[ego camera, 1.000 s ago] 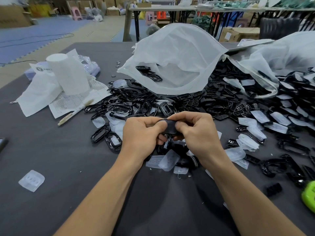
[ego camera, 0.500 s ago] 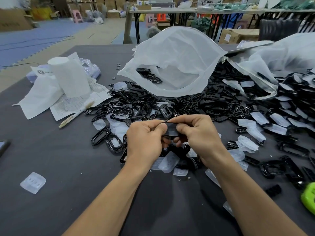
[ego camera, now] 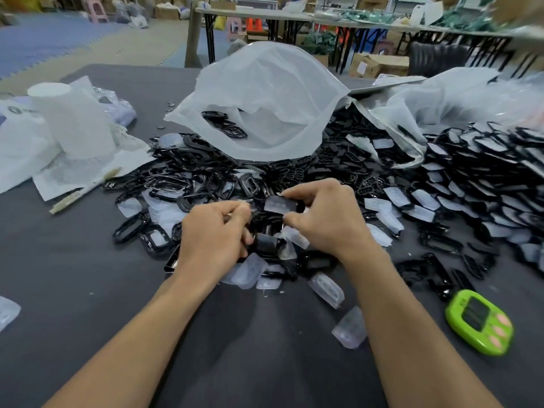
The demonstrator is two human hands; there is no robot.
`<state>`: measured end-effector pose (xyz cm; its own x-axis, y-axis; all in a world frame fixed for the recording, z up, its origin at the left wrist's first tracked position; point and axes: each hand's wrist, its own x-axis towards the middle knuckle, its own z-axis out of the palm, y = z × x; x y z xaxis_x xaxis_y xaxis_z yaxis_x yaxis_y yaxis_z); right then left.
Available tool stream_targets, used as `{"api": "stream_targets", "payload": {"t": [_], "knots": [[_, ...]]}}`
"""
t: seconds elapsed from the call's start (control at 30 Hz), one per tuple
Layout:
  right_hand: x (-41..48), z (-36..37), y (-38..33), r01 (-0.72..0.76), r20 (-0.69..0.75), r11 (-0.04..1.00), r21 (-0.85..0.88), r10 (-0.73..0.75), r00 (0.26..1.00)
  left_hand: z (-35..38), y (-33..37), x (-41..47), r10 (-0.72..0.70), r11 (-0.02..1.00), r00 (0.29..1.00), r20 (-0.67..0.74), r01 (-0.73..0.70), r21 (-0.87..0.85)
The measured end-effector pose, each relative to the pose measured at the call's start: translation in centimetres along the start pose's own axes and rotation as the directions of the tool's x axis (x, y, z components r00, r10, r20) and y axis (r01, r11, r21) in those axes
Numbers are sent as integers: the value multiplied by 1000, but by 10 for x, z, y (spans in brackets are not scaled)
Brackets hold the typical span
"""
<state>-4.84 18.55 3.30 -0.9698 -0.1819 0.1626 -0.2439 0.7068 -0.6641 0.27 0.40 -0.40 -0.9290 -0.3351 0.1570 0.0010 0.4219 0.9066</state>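
Note:
My right hand [ego camera: 326,219] pinches a small black plastic part with a translucent cover [ego camera: 279,206] on its face, held just above the pile. My left hand [ego camera: 215,234] sits lower and to the left, a short gap away from that part. Its fingers are curled round another black part [ego camera: 265,242] on top of the pile; my palm hides most of the grip. Under both hands, loose black frames [ego camera: 188,187] and translucent covers [ego camera: 250,270] lie on the dark grey table [ego camera: 73,290].
An open white bag [ego camera: 265,92] with a few black frames stands behind the pile. Rows of covered black parts [ego camera: 485,178] fill the right side. A green timer [ego camera: 478,322] lies near right. A white roll [ego camera: 73,119], papers and a pen [ego camera: 85,189] are at left.
Both hands held one black part together before. Now my right hand keeps it, a translucent cover showing on it, and my left hand has dropped down onto the pile. The view has tilted slightly.

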Motion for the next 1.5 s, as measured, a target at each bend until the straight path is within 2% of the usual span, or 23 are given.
{"api": "stream_targets", "payload": {"t": [0.1, 0.17, 0.27, 0.3, 0.37, 0.5, 0.6, 0.7, 0.77, 0.97, 1.1, 1.17, 1.27, 1.33, 1.4, 1.5], "knots": [[15, -39, 37, -204, -89, 972, -118, 194, 977, 4, 1, -4, 48, 990, 998, -47, -41, 132], [24, -67, 60, -359, -191, 911, -202, 323, 927, 5, 5, -5, 57, 980, 995, -81, -41, 193], [30, -93, 78, -518, -314, 836, -182, 450, 836, 5, 6, -4, 25, 967, 992, -123, 7, 253], [31, -92, 77, -522, -338, 836, -170, 448, 828, 5, 6, -3, 16, 960, 989, -145, 25, 278], [33, -80, 65, -450, -347, 879, -160, 377, 859, 4, 4, -2, 7, 947, 979, -204, 59, 317], [37, -23, 26, -269, -156, 955, -129, 248, 956, -1, -1, 0, 32, 927, 963, -266, 71, 367], [39, 17, 15, -213, -67, 975, -65, 209, 976, -9, -7, 3, 119, 891, 979, -167, -31, 454], [39, 38, 16, -196, -41, 978, -68, 194, 980, -13, -11, 9, 134, 774, 991, 2, -106, 624], [40, 41, 19, -176, -58, 980, -88, 171, 984, -12, -12, 12, 114, 760, 993, 26, -104, 641], [34, 35, 21, -157, -111, 981, -111, 145, 983, -12, -17, 19, 42, 866, 999, -34, -20, 499], [30, 34, 20, -194, -165, 969, -153, 169, 972, -15, -18, 16, 89, 877, 993, -81, -39, 479], [27, 34, 19, -186, -252, 971, -148, 145, 957, -14, -15, 15, 161, 861, 980, -119, -80, 502], [24, 26, 17, -96, -475, 994, -44, 64, 877, -12, -9, 11, 284, 846, 950, -131, -184, 500], [20, 24, 13, 14, -507, 996, 93, 35, 861, -10, -7, 6, 346, 836, 933, -95, -261, 483], [14, 29, 3, 66, -397, 951, 302, 63, 916, -8, -4, 3, 442, 797, 897, -22, -381, 468], [9, 41, -16, 7, -161, 791, 612, 117, 980, -3, -3, 3, 537, 739, 841, 63, -505, 446]]}}
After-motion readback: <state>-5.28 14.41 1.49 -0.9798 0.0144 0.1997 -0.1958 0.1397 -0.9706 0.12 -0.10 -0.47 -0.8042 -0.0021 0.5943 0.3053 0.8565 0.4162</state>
